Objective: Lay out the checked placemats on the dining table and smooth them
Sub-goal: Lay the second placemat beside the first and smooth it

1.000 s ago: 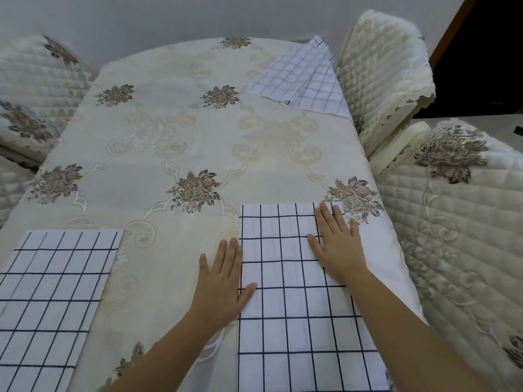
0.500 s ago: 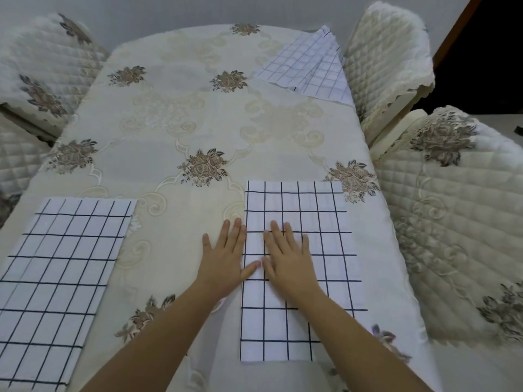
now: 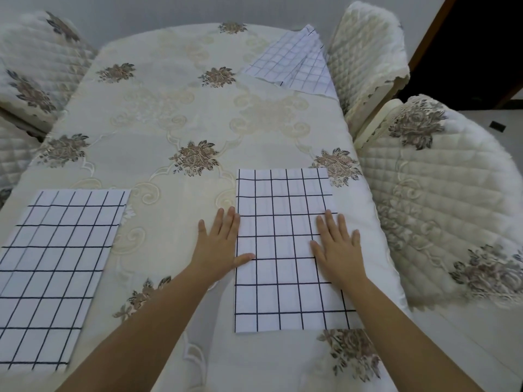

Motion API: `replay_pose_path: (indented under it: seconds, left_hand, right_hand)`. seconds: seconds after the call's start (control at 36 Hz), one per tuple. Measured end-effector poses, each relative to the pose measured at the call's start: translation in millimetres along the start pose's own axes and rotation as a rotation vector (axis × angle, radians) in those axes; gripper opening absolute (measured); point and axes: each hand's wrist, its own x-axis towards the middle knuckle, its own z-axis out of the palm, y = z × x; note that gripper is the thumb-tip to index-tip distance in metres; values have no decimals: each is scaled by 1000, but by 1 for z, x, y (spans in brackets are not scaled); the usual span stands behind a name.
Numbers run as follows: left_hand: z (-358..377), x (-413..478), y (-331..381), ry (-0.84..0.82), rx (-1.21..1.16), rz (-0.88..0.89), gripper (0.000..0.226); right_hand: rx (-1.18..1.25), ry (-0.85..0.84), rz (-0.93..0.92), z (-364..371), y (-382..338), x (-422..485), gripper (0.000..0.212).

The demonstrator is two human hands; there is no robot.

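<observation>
Soft, even, slightly cool light fills the scene at moderate brightness; where it comes from cannot be told. Shadows are faint and soft-edged. The wide-angle lens bows the edges of the tabletop and swells the chair at the right. The far placemat looks a little soft, and the opening at top right is nearly black.

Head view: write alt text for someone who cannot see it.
The left hand and right hand press flat on opposite side edges of the near placemat on a floral tablecloth. A second placemat lies flat to its left; a third placemat lies partly folded at the far right corner.
</observation>
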Motion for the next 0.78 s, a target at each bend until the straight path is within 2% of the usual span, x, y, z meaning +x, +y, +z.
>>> replay_pose_path:
  seconds: [0.11,0.22,0.33,0.42,0.5,0.58,0.64,0.69,0.78]
  left_hand:
    - [9,-18,7,66,-12,98,77]
    - [23,-38,14,74,-6,91,74]
    - [26,-47,15,57,-19,59,83]
    - [23,-49,12,6,-19,64,89]
    - [19,-51,11,-33,-15,58,99]
    - [11,-53,16,-26,2,68,120]
    - [6,-56,18,-110,-55,30,122]
    - [4,-62,24,-93,-33,22,115]
    - [10,-73,36,19,-38,42,75]
  right_hand:
    - [50,-9,35,-8,-10,-6,86]
    - [75,-2,-52,-3,-33,-20,82]
    - [76,6,-141,13,-59,-38,68]
    - [46,1,-132,20,-63,-45,63]
    - [70,-3,-110,20,-55,-43,71]
    - [42,-2,-81,16,-45,-44,77]
    - [17,-13,-49,13,-39,-47,80]
    - [27,-21,-22,10,-38,-52,82]
    - [70,-5,-29,9,-50,-61,78]
